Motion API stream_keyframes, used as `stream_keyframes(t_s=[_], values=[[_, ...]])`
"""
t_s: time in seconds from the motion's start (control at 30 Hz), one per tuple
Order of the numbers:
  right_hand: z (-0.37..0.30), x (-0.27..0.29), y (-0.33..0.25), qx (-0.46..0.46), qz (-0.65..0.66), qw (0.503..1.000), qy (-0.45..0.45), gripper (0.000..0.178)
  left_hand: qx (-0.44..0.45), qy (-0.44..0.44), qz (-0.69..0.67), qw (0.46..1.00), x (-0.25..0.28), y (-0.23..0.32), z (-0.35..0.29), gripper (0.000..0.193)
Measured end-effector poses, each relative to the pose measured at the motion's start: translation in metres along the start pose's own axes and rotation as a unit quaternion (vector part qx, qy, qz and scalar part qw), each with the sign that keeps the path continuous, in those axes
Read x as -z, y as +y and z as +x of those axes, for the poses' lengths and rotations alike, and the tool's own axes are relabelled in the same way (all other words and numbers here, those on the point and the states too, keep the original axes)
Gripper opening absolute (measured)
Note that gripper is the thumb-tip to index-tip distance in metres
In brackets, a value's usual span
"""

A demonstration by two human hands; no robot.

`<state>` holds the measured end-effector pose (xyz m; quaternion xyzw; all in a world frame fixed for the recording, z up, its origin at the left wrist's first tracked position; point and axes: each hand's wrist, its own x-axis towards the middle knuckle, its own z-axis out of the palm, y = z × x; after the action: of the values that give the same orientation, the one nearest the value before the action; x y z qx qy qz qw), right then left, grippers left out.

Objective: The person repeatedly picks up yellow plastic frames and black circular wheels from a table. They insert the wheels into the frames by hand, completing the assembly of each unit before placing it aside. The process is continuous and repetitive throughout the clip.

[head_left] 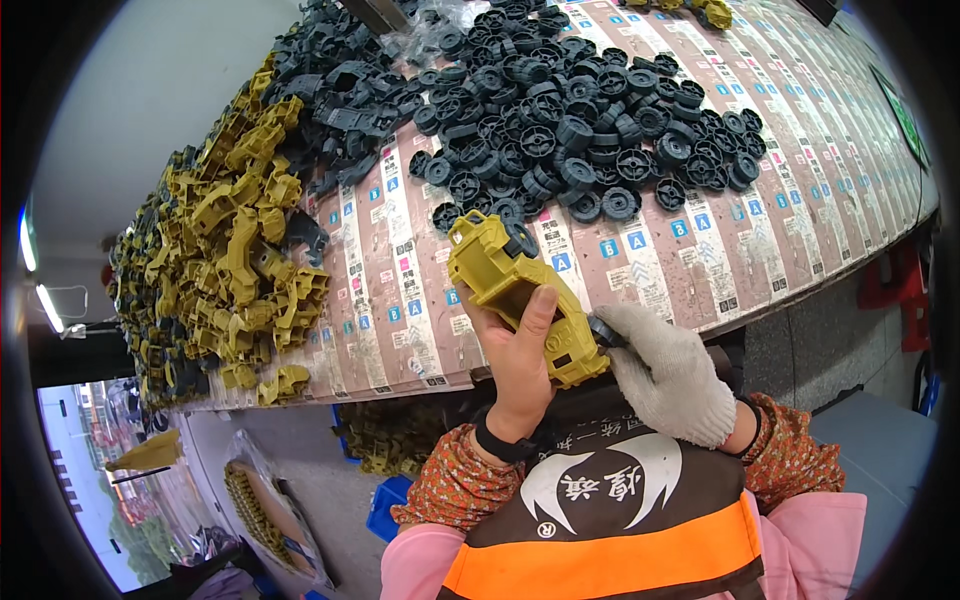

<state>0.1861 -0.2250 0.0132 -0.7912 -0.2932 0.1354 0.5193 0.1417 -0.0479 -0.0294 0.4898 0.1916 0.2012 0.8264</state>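
My bare left hand (522, 368) is closed round a mustard-yellow plastic toy vehicle body (490, 268), thumb across its side, just above the table's near edge. One black wheel (520, 240) sits on the side of the body toward its far end. At the near end, my right hand (668, 378), in a whitish knit glove, pinches another black toy wheel (604, 331) against the body's side. The gloved fingers partly cover that wheel, so I cannot tell whether it sits on an axle.
Loose black wheels (575, 135) lie heaped beyond my hands. Dark plastic parts (345, 100) are piled farther left, with a large heap of yellow vehicle bodies (235, 225) beside them. Printed sheeting covers the table (800, 170). Below its edge is a blue bin (388, 508).
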Motion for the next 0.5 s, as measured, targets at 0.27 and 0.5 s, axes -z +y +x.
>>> stream_keyframes(t_s=[0.27, 0.5], values=[[0.005, -0.004, 0.014, -0.193, 0.239, 0.952, 0.01, 0.032, -0.004, -0.008, -0.003, 1.0, 0.004, -0.003, 0.0, 0.07], [0.0, -0.007, 0.007, -0.034, 0.058, 0.996, 0.058, 0.031, -0.069, -0.004, 0.056, 0.996, 0.002, -0.007, 0.0, 0.076]])
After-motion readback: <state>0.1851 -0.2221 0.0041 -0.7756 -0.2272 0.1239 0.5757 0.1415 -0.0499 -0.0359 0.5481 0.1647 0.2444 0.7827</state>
